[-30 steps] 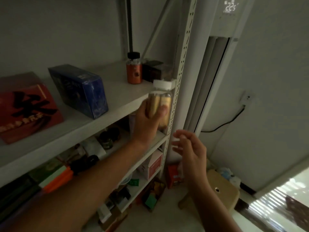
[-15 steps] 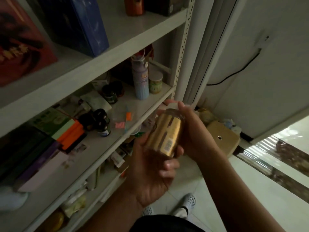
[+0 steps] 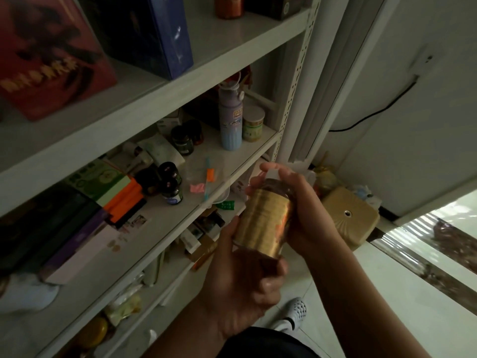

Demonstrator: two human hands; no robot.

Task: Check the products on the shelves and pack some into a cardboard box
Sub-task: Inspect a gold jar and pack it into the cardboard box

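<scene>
A jar with a gold label and a white cap (image 3: 263, 220) is held in front of the white shelves (image 3: 211, 65), tilted with its cap away from me. My left hand (image 3: 240, 277) grips its base from below. My right hand (image 3: 304, 210) curls round its upper part, fingers over the cap. No cardboard box is in view.
A red box (image 3: 49, 55) and a blue box (image 3: 160, 34) stand on the upper shelf. The shelf below carries a pale blue bottle (image 3: 230, 117), a green-labelled can (image 3: 253, 124), dark small jars (image 3: 170, 184) and flat boxes (image 3: 77, 223). A tan stool (image 3: 351, 218) stands on the floor to the right.
The jar came off the upper shelf in my left hand and down to chest height. My right hand took hold of its top. The view dropped towards the lower shelves.
</scene>
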